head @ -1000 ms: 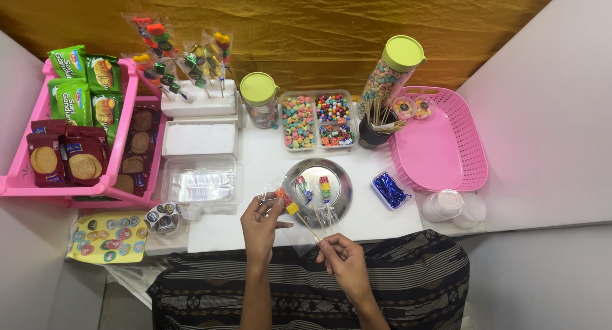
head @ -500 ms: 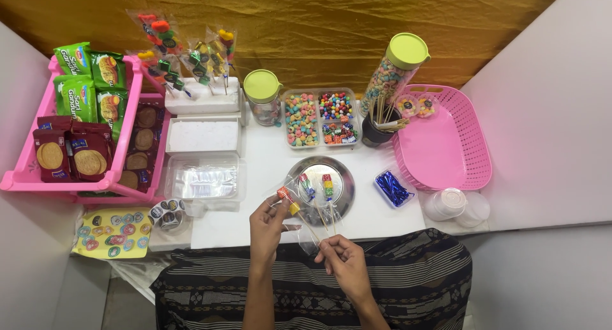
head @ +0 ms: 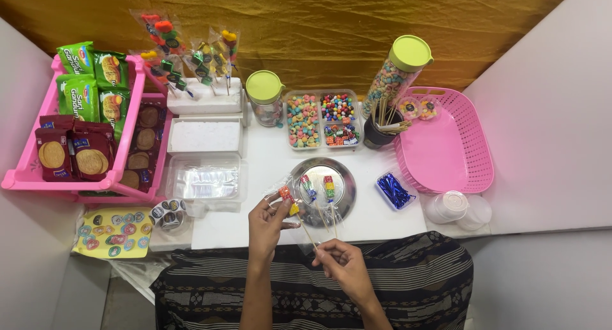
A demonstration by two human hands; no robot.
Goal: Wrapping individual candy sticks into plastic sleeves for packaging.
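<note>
My left hand (head: 266, 225) pinches the top of a candy skewer (head: 288, 201) with orange and yellow pieces, inside a clear plastic sleeve. My right hand (head: 341, 261) grips the lower end of the same skewer's wooden stick, near the table's front edge. Just beyond my hands sits a round steel plate (head: 343, 180) with two more candy skewers (head: 328, 190) lying on it.
A pink rack of biscuit packs (head: 76, 132) stands left, a pink basket (head: 446, 148) right. Behind the plate are a candy tray (head: 322, 118), a green-lidded jar (head: 264, 97), a tall cereal jar (head: 398, 68), a cup of sticks (head: 381, 127), wrapped skewers in foam (head: 191, 65), clear sleeves (head: 205, 180), blue twist ties (head: 394, 190).
Both hands stay on the skewer; my left hand has shifted slightly along the top while the sleeve sits over the candy.
</note>
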